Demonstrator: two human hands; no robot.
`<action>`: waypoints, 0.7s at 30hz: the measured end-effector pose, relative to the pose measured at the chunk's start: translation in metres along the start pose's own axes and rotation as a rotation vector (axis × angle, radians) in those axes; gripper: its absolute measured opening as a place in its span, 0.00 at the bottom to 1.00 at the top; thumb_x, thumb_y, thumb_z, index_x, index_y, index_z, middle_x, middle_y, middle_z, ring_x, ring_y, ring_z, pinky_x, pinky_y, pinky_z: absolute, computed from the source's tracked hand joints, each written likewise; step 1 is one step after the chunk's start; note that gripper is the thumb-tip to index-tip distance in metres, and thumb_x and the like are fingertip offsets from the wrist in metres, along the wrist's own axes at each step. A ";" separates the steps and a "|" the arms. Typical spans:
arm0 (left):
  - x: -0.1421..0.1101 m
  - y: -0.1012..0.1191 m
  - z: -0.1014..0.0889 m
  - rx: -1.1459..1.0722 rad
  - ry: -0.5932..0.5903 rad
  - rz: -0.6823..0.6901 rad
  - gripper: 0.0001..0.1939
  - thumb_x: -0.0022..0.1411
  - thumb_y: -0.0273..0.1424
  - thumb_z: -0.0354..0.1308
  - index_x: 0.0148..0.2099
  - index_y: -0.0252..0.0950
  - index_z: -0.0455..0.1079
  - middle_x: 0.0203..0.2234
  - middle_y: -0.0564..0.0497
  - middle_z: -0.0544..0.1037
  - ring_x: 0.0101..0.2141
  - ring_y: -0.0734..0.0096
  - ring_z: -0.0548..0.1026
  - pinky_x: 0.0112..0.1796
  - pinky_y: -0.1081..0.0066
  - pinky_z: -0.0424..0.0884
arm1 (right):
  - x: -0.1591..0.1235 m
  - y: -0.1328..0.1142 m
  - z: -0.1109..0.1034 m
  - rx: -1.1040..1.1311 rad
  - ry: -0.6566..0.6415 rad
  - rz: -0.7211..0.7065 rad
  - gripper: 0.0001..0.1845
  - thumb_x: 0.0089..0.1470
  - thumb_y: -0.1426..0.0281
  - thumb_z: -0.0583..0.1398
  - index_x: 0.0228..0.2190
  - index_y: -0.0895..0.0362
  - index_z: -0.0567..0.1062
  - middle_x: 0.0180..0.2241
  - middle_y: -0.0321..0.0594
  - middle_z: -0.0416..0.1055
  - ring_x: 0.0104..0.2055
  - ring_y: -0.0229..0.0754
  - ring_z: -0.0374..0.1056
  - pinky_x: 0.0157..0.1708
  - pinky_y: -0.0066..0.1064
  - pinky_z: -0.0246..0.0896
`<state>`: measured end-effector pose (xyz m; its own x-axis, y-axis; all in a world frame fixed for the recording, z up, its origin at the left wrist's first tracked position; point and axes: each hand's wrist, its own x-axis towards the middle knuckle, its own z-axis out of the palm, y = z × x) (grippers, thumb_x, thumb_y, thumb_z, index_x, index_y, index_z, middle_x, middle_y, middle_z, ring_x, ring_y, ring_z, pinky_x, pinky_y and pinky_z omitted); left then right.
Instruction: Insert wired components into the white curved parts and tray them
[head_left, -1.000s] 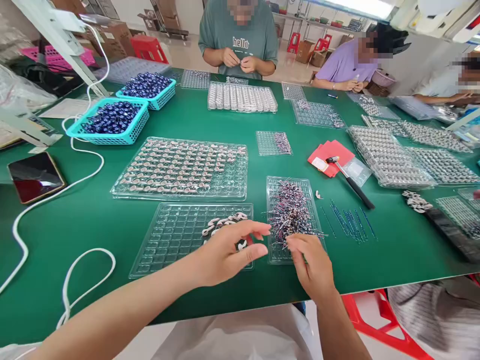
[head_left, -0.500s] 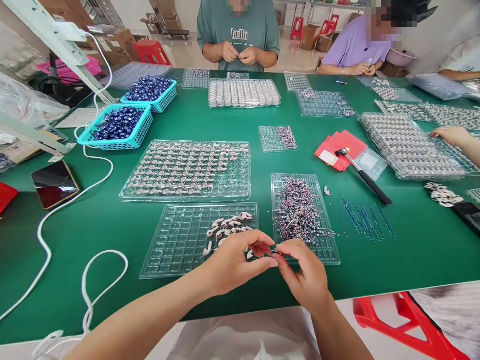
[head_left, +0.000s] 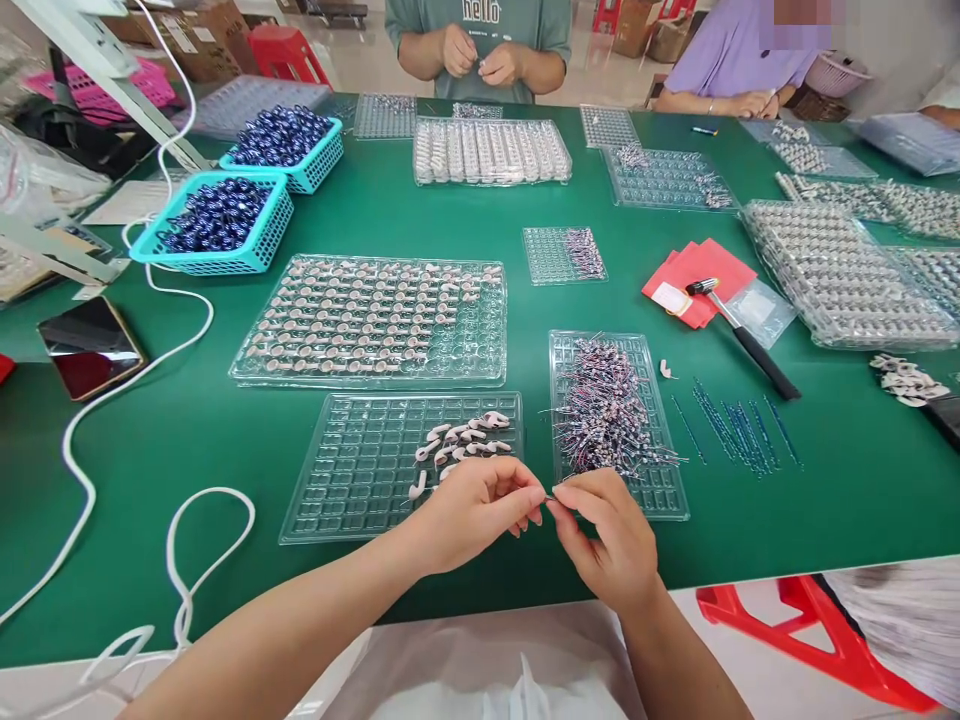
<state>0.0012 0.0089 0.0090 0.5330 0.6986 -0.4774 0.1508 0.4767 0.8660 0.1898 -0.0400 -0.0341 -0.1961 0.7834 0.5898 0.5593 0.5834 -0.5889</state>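
Observation:
My left hand [head_left: 480, 510] and my right hand [head_left: 607, 530] meet fingertip to fingertip over the near part of the table. Both are closed in a pinch on a tiny dark piece between them, too small to name. Behind my left hand lies a clear tray [head_left: 352, 470] holding several white earbud shells [head_left: 465, 435] at its right side. Just beyond my right hand, another clear tray [head_left: 664, 490] bears a heap of small wired parts [head_left: 607, 405]. Farther back, a larger clear tray [head_left: 469, 350] carries rows of earbud shells.
Two turquoise baskets [head_left: 255, 240] of shiny dark blue pieces stand at the left, near a phone [head_left: 91, 345] and a white cable [head_left: 90, 480]. At the right lie a hammer [head_left: 750, 345], red packets [head_left: 705, 280] and thin blue sticks [head_left: 739, 430]. Co-workers sit across the table.
My left fingers have closed from a wider curl into a pinch against my right fingertips. The view has tilted down slightly. A co-worker's hand at the far right has left view.

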 end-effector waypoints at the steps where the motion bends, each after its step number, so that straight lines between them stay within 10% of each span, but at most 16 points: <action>1: -0.001 0.000 0.001 0.003 0.003 0.006 0.11 0.60 0.37 0.61 0.34 0.33 0.72 0.25 0.52 0.77 0.27 0.73 0.73 0.33 0.71 0.72 | 0.000 -0.001 0.000 0.002 -0.005 0.012 0.18 0.56 0.80 0.61 0.46 0.51 0.71 0.35 0.41 0.76 0.35 0.42 0.73 0.34 0.37 0.68; 21: 0.000 -0.006 0.004 -0.419 -0.149 -0.083 0.16 0.50 0.38 0.70 0.29 0.32 0.70 0.20 0.53 0.74 0.23 0.76 0.69 0.28 0.73 0.63 | -0.008 -0.004 -0.002 0.363 0.007 0.215 0.13 0.57 0.80 0.58 0.41 0.52 0.72 0.35 0.40 0.73 0.36 0.41 0.71 0.35 0.35 0.70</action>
<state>0.0035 0.0042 0.0039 0.6519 0.5790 -0.4898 -0.1352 0.7242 0.6762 0.1908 -0.0484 -0.0354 -0.1002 0.8948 0.4351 0.2666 0.4454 -0.8547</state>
